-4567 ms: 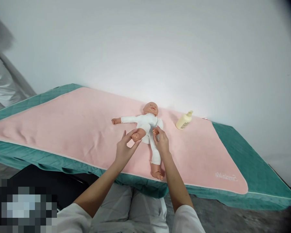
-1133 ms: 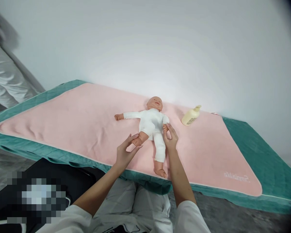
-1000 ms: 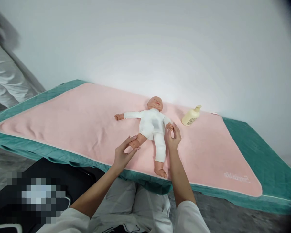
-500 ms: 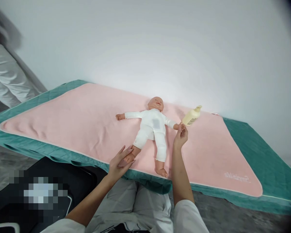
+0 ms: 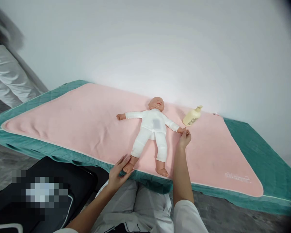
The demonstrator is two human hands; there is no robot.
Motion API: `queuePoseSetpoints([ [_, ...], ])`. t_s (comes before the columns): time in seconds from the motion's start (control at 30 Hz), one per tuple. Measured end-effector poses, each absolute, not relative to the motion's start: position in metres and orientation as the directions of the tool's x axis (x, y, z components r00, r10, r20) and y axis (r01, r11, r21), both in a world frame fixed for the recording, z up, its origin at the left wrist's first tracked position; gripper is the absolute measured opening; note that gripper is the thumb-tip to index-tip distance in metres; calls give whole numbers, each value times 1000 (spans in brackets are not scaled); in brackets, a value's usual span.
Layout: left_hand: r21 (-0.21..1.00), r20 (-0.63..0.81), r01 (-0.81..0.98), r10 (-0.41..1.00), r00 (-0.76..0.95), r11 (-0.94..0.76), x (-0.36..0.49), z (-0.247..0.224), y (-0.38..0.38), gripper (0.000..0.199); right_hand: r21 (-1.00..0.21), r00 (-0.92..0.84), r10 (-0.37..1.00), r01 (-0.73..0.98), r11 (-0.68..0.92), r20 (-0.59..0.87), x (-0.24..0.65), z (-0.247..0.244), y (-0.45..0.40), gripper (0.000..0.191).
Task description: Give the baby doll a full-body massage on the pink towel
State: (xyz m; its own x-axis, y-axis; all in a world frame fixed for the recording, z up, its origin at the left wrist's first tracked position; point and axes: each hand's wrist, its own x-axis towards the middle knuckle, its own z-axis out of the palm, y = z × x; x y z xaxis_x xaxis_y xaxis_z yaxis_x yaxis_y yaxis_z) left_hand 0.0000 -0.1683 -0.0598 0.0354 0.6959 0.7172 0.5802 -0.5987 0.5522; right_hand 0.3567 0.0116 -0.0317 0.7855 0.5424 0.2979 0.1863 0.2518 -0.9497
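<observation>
The doll point(image 5: 154, 121) lies on the mat point(image 5: 75, 123), our left hand point(image 5: 117, 173) holds its foot point(image 5: 128, 167) and our right hand point(image 5: 185, 139) its arm point(image 5: 171, 124), so swinging that arm up might knock the bottle point(image 5: 192, 117).

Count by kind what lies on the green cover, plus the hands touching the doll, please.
Doll: 1
Pump bottle: 1
Pink mat: 1
Left hand and right hand: 2
Total: 5
</observation>
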Motion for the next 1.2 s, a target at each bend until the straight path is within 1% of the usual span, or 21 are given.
queuePoseSetpoints([
  [0.17, 553, 715, 615, 699, -4, -562, 3, -65, -174, 55, -947, 749, 586, 187, 261, 309, 362, -34, 12, 50],
  [0.4, 586, 695, 593, 719, -18, -552, 2, -66, -172, 49, -950, 741, 602, 165, 265, 297, 364, -33, 14, 51],
  [0.5, 602, 695, 571, 718, -31, -558, 2, -66, -173, 49, -949, 741, 602, 159, 271, 296, 364, -32, 14, 53],
  [0.63, 697, 626, 514, 774, -95, -501, -1, -71, -175, 50, -949, 757, 584, 154, 274, 292, 365, -35, 13, 56],
  [0.73, 781, 563, 424, 812, -157, -459, -4, -75, -175, 51, -950, 784, 553, 149, 273, 281, 364, -35, 11, 59],
  [0.83, 820, 546, 331, 811, -209, -467, -2, -71, -172, 53, -947, 799, 528, 153, 282, 287, 356, -28, 6, 60],
  [0.9, 828, 548, 286, 804, -233, -482, 2, -62, -169, 54, -931, 805, 493, 192, 310, 330, 347, -19, 2, 58],
  [1.0, 821, 569, 238, 783, -251, -520, 11, -49, -162, 51, -874, 766, 449, 301, 381, 460, 329, -5, -6, 50],
  [1.1, 801, 598, 212, 763, -244, -560, 19, -38, -151, 50, -782, 633, 475, 394, 483, 612, 315, -1, -13, 41],
  [1.2, 800, 599, 177, 775, -201, -573, 28, -27, -137, 52, -674, 464, 490, 487, 555, 738, 307, -3, -18, 34],
])
